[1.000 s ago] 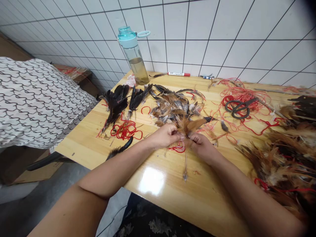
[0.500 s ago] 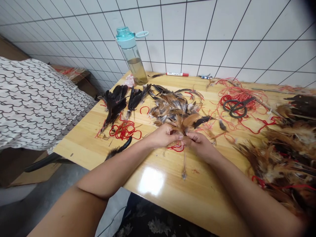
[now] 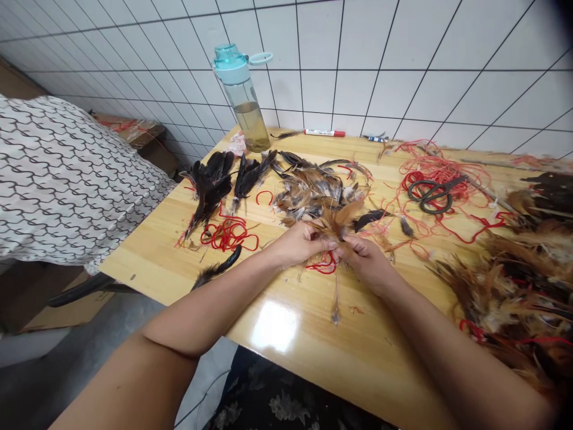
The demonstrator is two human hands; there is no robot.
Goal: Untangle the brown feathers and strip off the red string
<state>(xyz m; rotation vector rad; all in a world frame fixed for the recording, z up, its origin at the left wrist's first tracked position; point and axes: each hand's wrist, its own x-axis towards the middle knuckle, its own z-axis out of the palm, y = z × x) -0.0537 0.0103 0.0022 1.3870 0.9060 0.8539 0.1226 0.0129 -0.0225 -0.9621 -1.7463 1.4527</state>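
Observation:
Between my two hands is a small bunch of brown feathers [image 3: 339, 218], tips fanned upward and away from me. My left hand [image 3: 304, 243] is closed, pinching its base between thumb and fingers. From the other side my right hand [image 3: 363, 258] closes on the same base, its fingertips almost meeting the left ones. A loop of red cord [image 3: 323, 263] shows just under the hands; whether it is tied to the bunch I cannot tell. Right behind lies a pile of loose brown and grey feathers [image 3: 308, 188].
Dark feather bunches [image 3: 210, 185] and a coil of red cord [image 3: 229, 233] lie left. Scissors [image 3: 432, 196] rest on tangled red string [image 3: 465, 173] at right, near a big feather heap [image 3: 523, 280]. A water bottle [image 3: 248, 113] and a red-capped marker [image 3: 324, 133] stand and lie by the wall.
The view has shifted slightly. My right fingers have moved a little higher on the base of the feather bunch; my left hand keeps its pinch.

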